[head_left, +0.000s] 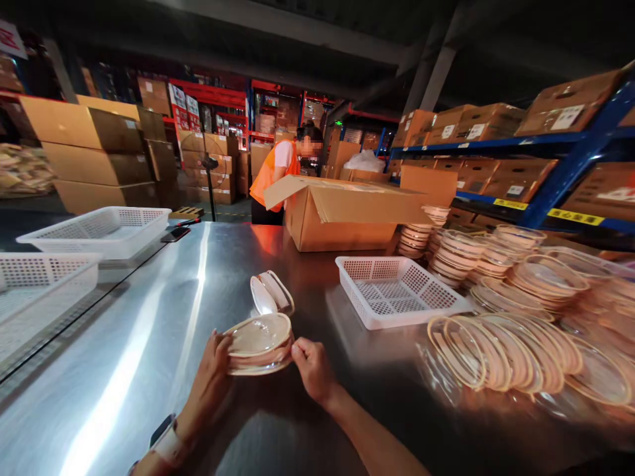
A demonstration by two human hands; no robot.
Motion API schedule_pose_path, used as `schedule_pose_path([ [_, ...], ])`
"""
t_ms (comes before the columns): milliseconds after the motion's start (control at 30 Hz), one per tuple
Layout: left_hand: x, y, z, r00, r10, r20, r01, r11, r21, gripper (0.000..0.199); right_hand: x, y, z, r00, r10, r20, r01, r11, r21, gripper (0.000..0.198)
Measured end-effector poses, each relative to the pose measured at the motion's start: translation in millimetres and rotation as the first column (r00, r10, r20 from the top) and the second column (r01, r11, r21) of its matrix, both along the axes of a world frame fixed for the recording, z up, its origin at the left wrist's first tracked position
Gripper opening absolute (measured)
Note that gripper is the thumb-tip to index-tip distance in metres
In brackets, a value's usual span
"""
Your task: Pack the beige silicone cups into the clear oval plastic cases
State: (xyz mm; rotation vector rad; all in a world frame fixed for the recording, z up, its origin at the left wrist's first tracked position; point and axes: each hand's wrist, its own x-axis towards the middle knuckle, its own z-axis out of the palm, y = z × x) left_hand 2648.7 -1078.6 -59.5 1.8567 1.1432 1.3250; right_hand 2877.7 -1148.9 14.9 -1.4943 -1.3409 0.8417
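Observation:
A small stack of pale oval plates with gold-coloured rims is held above the metal table, seemingly in clear plastic. My left hand grips the stack's left edge, with a watch on that wrist. At the right edge, my right hand pinches the stack or its wrapping between thumb and curled fingers. Just beyond it, a few more gold-rimmed plates lie tilted on the table. Many similar plates are spread and piled at the right, some leaning in a row.
A white perforated basket stands right of centre, and two more are at the left. Behind is an open cardboard box, with a person in an orange vest leaning over it. A phone lies at the far left edge.

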Motion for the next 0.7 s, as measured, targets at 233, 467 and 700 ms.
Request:
schedule_pose_path([
  [233,3.5,-13.7,6.7,0.878,0.294,-0.377,-0.095,0.88,0.466,0.037,-8.0,-10.4,-7.3,0.855,-0.11,0.507,0.005,0.979,0.204,0.029],
  [467,7.9,-14.4,15.6,0.818,0.363,-0.446,-0.077,0.838,0.541,0.036,-21.6,-20.3,-21.9,0.69,-0.048,0.722,-0.226,0.934,0.277,0.026],
  [700,33.0,-49.6,11.2,0.771,0.335,-0.541,0.113,0.765,0.635,0.043,-53.5,-34.4,-52.2,0.728,-0.053,0.684,-0.217,0.928,0.303,0.01],
])
